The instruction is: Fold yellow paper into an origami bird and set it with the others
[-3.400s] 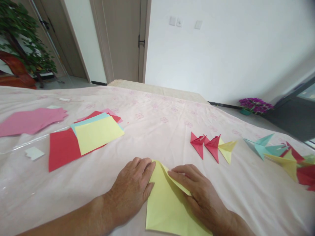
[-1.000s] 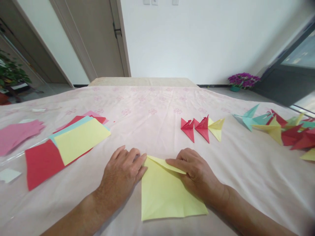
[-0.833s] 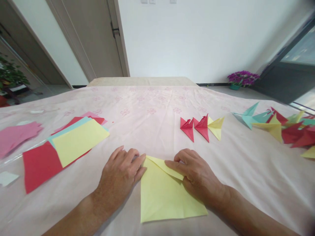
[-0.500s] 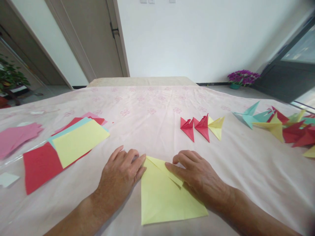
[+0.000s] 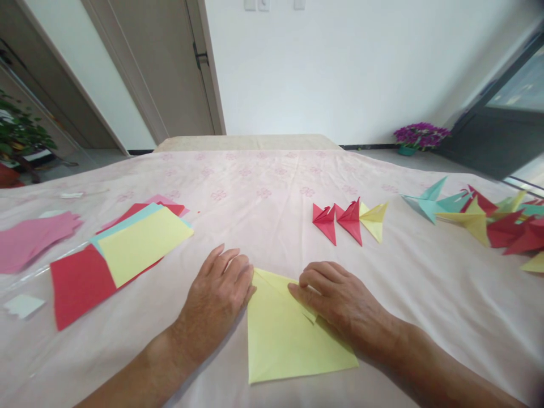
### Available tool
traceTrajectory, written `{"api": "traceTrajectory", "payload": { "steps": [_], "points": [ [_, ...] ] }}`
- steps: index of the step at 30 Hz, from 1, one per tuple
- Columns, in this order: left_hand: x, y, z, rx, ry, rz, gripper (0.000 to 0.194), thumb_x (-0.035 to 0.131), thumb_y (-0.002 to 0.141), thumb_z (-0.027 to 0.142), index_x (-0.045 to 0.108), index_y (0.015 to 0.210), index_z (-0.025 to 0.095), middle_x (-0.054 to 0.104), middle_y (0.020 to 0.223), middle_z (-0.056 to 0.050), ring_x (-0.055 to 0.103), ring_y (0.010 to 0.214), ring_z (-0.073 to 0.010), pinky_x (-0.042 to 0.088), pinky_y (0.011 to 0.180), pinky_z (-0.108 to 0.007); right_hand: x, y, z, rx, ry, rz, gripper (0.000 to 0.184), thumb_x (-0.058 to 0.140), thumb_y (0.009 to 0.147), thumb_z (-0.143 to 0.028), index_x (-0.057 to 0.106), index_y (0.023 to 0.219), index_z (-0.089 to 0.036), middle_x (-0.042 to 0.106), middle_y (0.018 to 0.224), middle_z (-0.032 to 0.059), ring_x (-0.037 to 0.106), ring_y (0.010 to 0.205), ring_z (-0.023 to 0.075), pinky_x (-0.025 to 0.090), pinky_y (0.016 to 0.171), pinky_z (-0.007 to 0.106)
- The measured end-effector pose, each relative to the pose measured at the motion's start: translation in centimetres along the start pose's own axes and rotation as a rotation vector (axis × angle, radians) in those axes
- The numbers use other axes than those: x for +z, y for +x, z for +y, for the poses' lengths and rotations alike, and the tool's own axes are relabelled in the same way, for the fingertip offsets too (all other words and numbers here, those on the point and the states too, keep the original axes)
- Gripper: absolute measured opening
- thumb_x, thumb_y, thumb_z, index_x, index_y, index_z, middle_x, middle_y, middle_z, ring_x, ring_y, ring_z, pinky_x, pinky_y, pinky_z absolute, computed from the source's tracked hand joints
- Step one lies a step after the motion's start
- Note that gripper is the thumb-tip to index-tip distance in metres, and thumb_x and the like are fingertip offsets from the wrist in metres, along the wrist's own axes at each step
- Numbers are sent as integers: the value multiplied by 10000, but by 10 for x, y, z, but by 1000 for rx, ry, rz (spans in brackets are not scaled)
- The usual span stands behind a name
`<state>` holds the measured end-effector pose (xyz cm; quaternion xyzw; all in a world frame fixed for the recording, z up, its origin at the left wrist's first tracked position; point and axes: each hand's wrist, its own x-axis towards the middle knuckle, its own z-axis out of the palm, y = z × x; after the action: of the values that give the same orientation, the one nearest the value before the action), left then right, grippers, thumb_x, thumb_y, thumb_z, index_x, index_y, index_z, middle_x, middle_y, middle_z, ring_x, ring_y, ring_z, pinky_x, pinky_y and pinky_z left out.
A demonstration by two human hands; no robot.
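Note:
A yellow sheet of origami paper [image 5: 293,348] lies flat in front of me, with a narrow flap [image 5: 272,280] folded over along its slanted upper right edge. My left hand [image 5: 219,286] is closed at the upper left corner, thumb and index finger on the paper. On the right edge, my right hand [image 5: 344,300] presses its thumb on the flap, its other fingers curled along the paper's border. Part of the right edge is hidden beneath that hand. Beyond it stand two red paper cranes [image 5: 349,221] and a yellow paper crane [image 5: 374,220] in a row.
Left of my hands lies a fanned stack of coloured paper [image 5: 144,243], with pink sheets [image 5: 36,241] and a white scrap [image 5: 25,305] farther left. Several folded cranes [image 5: 510,232] are heaped at the right. A floral cloth [image 5: 263,226] covers the table.
My left fingers have straightened a little at the corner. The right thumb has shifted slightly along the flap, which looks flatter. The view has moved slightly.

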<state>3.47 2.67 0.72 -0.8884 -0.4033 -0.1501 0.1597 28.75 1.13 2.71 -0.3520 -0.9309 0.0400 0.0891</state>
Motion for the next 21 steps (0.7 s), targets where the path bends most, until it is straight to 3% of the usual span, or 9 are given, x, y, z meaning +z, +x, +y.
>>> {"api": "traceTrajectory", "payload": {
  "steps": [3, 7, 14, 17, 21],
  "points": [
    [4, -1, 0, 73, -1, -12, 204, 517, 884, 99, 643, 1042, 79, 645, 1024, -129, 566, 1059, -277, 482, 977, -453, 1, -1, -1, -11, -52, -19, 165, 468, 986, -248, 609, 1026, -173, 584, 877, 53, 487, 838, 206, 413, 755, 354],
    [4, -3, 0, 59, 4, -158, 231, 498, 859, 40, 628, 1037, 111, 647, 1001, -112, 611, 950, -254, 555, 834, -416, 2, -6, -2, -74, -138, -8, 195, 476, 979, -198, 581, 1136, -151, 587, 872, 55, 502, 877, 214, 427, 785, 363],
    [-7, 3, 11, 47, 81, -328, 365, 477, 828, -15, 597, 1161, 75, 640, 1039, -128, 620, 971, -253, 544, 864, -409, 1, -13, -12, -31, -176, -55, 268, 570, 928, -159, 543, 1193, -129, 598, 949, 64, 532, 918, 221, 456, 793, 369],
    [-11, 6, 19, 8, 62, -352, 421, 511, 891, 85, 518, 1312, 94, 637, 1022, -127, 620, 975, -251, 541, 859, -409, 0, -13, -17, -8, -189, -69, 267, 602, 906, -152, 553, 1166, -121, 595, 951, 61, 533, 891, 218, 458, 760, 365],
    [-18, 9, 32, -32, 17, -362, 554, 605, 895, 332, 438, 1414, 232, 634, 1035, -140, 621, 984, -287, 538, 816, -446, 0, -12, -22, 2, -249, -64, 199, 619, 889, -143, 585, 1085, -133, 591, 928, 52, 526, 839, 216, 446, 708, 364]
  ]
}}
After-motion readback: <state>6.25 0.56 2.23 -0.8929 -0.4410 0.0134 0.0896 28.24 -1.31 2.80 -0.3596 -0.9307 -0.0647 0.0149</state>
